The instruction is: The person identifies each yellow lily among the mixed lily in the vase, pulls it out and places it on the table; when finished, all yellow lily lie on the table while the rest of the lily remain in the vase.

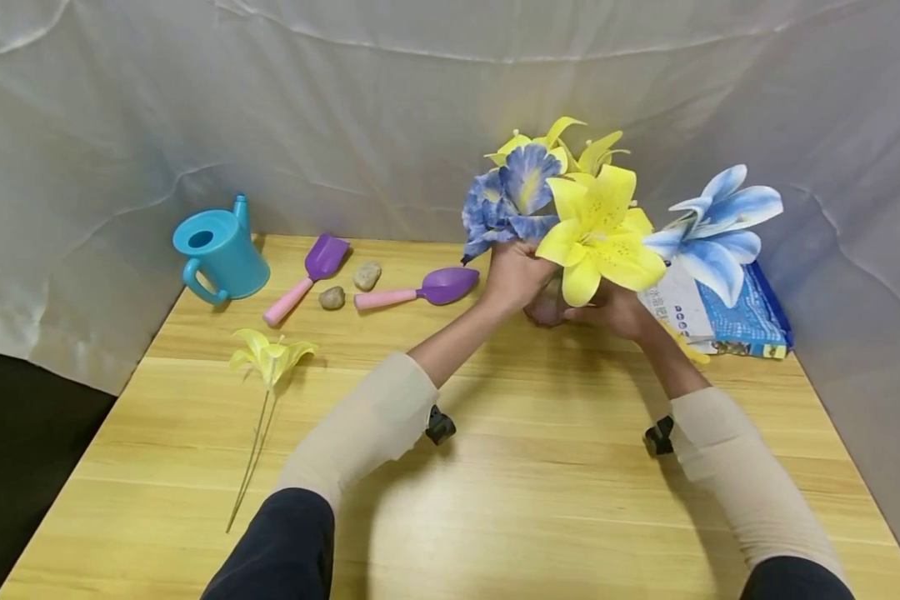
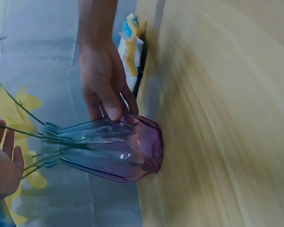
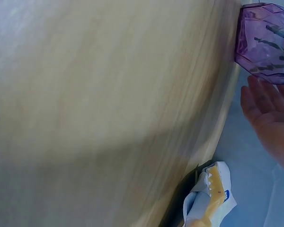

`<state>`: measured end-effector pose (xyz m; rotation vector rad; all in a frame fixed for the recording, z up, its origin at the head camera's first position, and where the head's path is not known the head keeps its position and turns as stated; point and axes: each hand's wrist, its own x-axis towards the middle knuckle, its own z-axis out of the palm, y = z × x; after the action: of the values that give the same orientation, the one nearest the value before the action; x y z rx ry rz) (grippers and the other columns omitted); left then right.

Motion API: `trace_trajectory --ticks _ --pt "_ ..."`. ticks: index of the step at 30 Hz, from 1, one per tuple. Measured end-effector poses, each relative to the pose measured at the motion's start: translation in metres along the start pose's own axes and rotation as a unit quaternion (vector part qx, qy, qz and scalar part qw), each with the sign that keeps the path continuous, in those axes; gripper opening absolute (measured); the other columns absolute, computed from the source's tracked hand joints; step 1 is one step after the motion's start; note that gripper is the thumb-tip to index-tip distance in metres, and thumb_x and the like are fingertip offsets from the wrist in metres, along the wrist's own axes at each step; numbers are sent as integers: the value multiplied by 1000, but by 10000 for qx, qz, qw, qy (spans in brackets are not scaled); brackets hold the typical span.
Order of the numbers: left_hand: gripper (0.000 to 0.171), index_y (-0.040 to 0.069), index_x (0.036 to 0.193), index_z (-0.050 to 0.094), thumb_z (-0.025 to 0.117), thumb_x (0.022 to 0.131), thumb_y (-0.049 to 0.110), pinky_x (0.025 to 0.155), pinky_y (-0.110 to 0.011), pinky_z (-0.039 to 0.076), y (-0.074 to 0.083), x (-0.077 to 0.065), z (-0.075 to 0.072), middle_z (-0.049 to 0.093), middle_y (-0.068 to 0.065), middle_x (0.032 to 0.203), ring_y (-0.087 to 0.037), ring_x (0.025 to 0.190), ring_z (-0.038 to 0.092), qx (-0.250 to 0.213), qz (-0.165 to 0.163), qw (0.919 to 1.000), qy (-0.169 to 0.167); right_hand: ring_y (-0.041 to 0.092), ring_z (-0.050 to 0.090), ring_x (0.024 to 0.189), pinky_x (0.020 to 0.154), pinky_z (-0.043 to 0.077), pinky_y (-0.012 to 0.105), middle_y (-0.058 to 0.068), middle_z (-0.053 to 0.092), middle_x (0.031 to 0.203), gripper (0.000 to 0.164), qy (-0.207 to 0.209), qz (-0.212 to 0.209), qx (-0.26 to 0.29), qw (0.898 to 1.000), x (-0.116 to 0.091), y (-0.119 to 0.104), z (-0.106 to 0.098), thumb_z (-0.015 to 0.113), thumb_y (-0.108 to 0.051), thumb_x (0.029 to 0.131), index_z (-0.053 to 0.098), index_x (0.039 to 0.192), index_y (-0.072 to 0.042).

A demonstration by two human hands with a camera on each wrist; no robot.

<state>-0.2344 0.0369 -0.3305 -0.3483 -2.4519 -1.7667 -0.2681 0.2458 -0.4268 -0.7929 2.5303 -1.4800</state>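
Observation:
A faceted glass vase (image 2: 102, 149), teal at the neck and purple at the base, stands upright on the table with several flower stems inside. My right hand (image 1: 611, 310) holds its lower body, thumb on one side and fingers on the other. At the vase's mouth, my left hand (image 1: 519, 277) pinches a thin green stem (image 2: 23, 131). Above the hands spread a blue-purple iris (image 1: 512, 196), a large yellow lily (image 1: 600, 237) and a blue-white lily (image 1: 723, 229). In the head view, flowers and hands hide most of the vase.
A yellow lily (image 1: 270, 360) lies at the left of the wooden table. Behind it are a blue watering can (image 1: 228, 258), a purple shovel (image 1: 324, 257), a purple trowel (image 1: 448, 286) and two stones (image 1: 367, 275). A blue-white bag (image 1: 750, 312) lies at right, before a grey curtain (image 1: 390, 125).

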Motion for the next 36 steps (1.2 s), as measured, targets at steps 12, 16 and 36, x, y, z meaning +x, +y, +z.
trace_trajectory --ticks 12,16,36 --pt "12 -9 86 67 64 74 -7 64 -24 51 13 -25 -26 65 -19 81 -9 71 61 -1730 2254 9567 625 30 35 121 99 31 41 15 37 133 75 171 201 285 9992 -5 2 -1 71 1 71 32 134 -5" --pt "14 -12 87 64 61 74 -11 61 -28 51 19 -41 -50 64 -22 78 -9 64 59 -1841 2262 9532 802 38 38 115 93 35 47 24 38 129 66 -107 658 554 9962 -7 -1 1 66 -2 77 32 133 -3" --pt "27 0 92 67 68 78 22 71 -34 51 -83 -162 -214 67 -7 82 -24 78 63 297 -1566 9792 -1256 35 34 121 95 34 45 16 30 138 74 -224 1185 -1 9927 -4 -6 0 68 -22 78 28 138 -8"
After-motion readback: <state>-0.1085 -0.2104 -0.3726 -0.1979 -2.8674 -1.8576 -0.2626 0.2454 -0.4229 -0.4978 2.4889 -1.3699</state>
